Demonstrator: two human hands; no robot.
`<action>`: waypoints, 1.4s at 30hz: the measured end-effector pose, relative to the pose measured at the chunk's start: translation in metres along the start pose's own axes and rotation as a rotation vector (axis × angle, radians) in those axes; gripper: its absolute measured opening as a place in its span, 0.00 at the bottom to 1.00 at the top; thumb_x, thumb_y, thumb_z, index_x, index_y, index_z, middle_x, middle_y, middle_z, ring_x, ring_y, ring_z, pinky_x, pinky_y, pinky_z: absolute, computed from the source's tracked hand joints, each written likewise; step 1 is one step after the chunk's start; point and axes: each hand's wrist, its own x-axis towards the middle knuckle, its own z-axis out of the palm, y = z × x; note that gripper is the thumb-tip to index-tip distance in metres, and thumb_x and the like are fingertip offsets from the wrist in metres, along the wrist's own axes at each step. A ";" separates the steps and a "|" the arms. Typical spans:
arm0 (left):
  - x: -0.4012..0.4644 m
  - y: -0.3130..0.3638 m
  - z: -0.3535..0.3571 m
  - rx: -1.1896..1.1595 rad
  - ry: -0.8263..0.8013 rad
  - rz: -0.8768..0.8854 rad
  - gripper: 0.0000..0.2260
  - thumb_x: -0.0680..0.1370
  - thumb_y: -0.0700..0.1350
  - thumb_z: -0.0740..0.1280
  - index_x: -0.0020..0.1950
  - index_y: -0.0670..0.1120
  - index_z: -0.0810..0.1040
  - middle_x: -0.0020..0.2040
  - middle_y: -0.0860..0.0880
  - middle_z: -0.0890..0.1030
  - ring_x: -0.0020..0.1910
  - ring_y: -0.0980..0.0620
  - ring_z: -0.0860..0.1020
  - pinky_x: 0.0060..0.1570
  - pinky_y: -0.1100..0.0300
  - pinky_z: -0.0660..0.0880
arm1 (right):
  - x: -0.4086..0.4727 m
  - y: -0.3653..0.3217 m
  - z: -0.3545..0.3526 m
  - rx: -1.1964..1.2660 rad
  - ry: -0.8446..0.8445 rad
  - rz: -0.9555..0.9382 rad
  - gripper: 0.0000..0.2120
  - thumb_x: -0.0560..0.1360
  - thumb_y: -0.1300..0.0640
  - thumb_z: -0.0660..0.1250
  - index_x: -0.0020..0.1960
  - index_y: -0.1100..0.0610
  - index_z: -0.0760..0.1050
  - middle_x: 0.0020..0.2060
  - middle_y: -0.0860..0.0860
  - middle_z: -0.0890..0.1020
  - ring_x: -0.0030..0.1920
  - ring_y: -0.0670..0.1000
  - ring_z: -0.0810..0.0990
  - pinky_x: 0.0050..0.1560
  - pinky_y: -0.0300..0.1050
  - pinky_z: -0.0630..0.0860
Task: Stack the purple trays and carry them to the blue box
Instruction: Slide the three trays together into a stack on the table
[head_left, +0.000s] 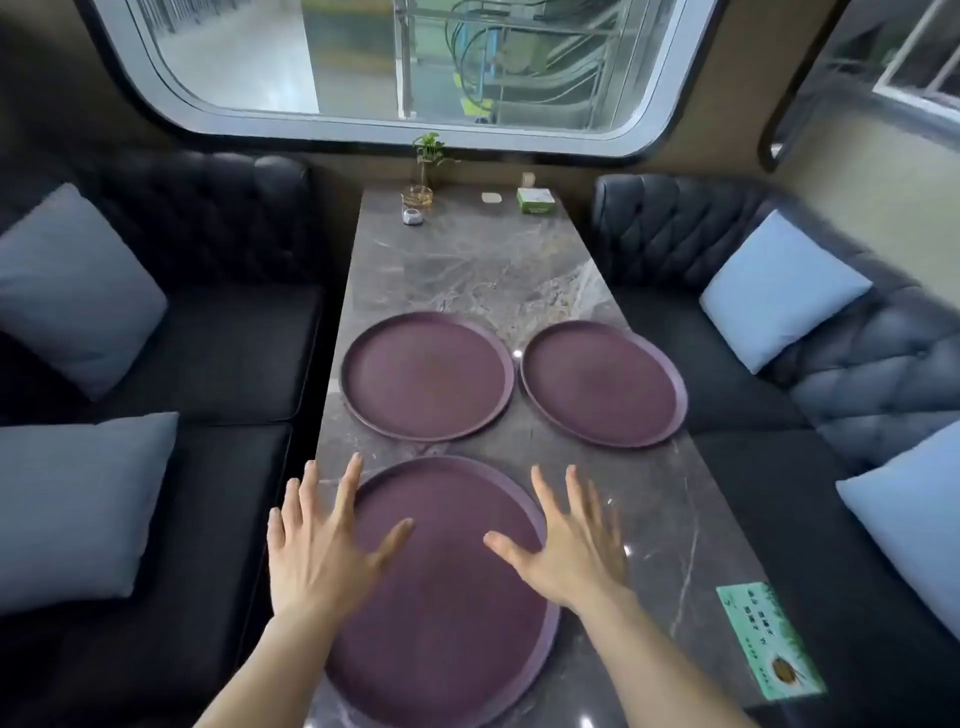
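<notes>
Three round purple trays lie flat on a grey marble table (467, 270). The nearest tray (447, 623) sits right in front of me. A second tray (427, 382) lies beyond it on the left, and a third tray (602, 383) on the right, its rim reaching the table's right edge. My left hand (322, 545) hovers over the near tray's left rim, fingers spread. My right hand (566, 540) hovers over its right side, fingers spread too. Neither hand holds anything. No blue box is in view.
Dark tufted sofas with grey-blue cushions (78, 291) flank the table. At the far end stand a small plant in a glass (423, 171), a small grey object (413, 216), and a green tissue box (535, 200). A green card (769, 642) lies on the near right corner.
</notes>
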 end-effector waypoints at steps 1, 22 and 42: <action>-0.001 -0.005 0.007 0.006 -0.055 -0.030 0.46 0.67 0.79 0.54 0.80 0.63 0.46 0.82 0.42 0.52 0.81 0.41 0.51 0.77 0.44 0.53 | 0.000 0.002 0.008 0.002 -0.044 0.016 0.56 0.59 0.13 0.43 0.80 0.38 0.37 0.82 0.54 0.41 0.81 0.59 0.42 0.78 0.64 0.47; -0.024 -0.041 0.084 0.040 -0.336 -0.225 0.57 0.57 0.65 0.80 0.79 0.63 0.52 0.77 0.38 0.51 0.74 0.38 0.58 0.68 0.46 0.68 | -0.003 0.005 0.102 -0.056 -0.253 0.163 0.62 0.59 0.34 0.80 0.81 0.43 0.47 0.76 0.65 0.47 0.73 0.65 0.57 0.66 0.54 0.71; 0.056 0.004 -0.004 -0.064 -0.105 -0.128 0.56 0.55 0.64 0.81 0.78 0.59 0.59 0.74 0.38 0.56 0.71 0.38 0.62 0.68 0.48 0.68 | 0.055 -0.030 -0.006 0.014 -0.011 0.104 0.60 0.56 0.35 0.82 0.79 0.42 0.52 0.71 0.60 0.53 0.67 0.61 0.63 0.62 0.50 0.73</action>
